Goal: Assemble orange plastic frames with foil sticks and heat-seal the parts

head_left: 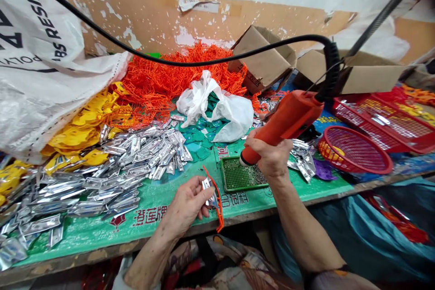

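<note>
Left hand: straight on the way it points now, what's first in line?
Likely the left edge of the green rectangular plastic tray, just past the orange plastic strip in its grip; depth is unclear.

A printed white sack [50, 81] slumps at left. Cardboard boxes [260, 52] sit before the peeling wall [248, 18], beyond a round red basket [358, 144]. The teal sheeting [360, 231] at lower right may be a bag.

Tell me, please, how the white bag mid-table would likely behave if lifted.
The white bag is probably floppy, given its thin, crumpled folds. It might spill, since green pieces show in its opening and lie beside it.
</note>
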Motion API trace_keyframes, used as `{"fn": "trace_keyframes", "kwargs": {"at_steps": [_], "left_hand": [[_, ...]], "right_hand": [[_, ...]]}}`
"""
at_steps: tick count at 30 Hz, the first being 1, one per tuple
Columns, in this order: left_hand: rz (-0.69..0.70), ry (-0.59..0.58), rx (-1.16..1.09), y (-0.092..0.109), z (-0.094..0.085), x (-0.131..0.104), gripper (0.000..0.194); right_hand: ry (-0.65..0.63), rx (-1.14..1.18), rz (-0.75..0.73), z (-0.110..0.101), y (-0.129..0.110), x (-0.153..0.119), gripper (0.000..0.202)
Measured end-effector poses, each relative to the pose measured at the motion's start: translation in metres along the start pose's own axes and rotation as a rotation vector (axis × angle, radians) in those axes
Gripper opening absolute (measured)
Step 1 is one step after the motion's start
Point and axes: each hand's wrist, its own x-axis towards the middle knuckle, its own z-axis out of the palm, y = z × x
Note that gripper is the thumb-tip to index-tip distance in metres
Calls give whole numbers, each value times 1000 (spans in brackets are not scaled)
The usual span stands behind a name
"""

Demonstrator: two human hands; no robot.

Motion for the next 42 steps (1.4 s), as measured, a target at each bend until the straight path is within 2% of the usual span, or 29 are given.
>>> {"fn": "trace_keyframes", "kwargs": {"at_steps": [3, 7, 11, 14, 19, 25, 33, 38, 42], "left_hand": [[8, 21, 98, 4, 0, 1, 35], [20, 16, 170, 13, 3, -1, 30], [31, -46, 139, 17, 7, -1, 27], [41, -57, 129, 16, 8, 0, 26], [63, -69, 126, 15, 7, 0, 23], [86, -82, 122, 10, 8, 4, 23], [110, -97, 106, 5, 7, 6, 24], [123, -99, 92, 5, 8, 6, 25], [139, -107, 79, 5, 9, 6, 24]], "right_hand": [[5, 31, -5, 0, -10, 7, 16], [-57, 176, 3, 5, -40, 9, 14], [-200, 337, 85, 15, -71, -7, 15], [-291, 408, 187, 22, -81, -24, 24], [-354, 406, 277, 30, -80, -41, 37], [-362, 385, 281, 33, -78, -45, 37], [-371, 359, 313, 31, -72, -48, 47], [-379, 316, 310, 31, -72, -48, 45], [-393, 245, 302, 35, -75, -48, 32]]}}
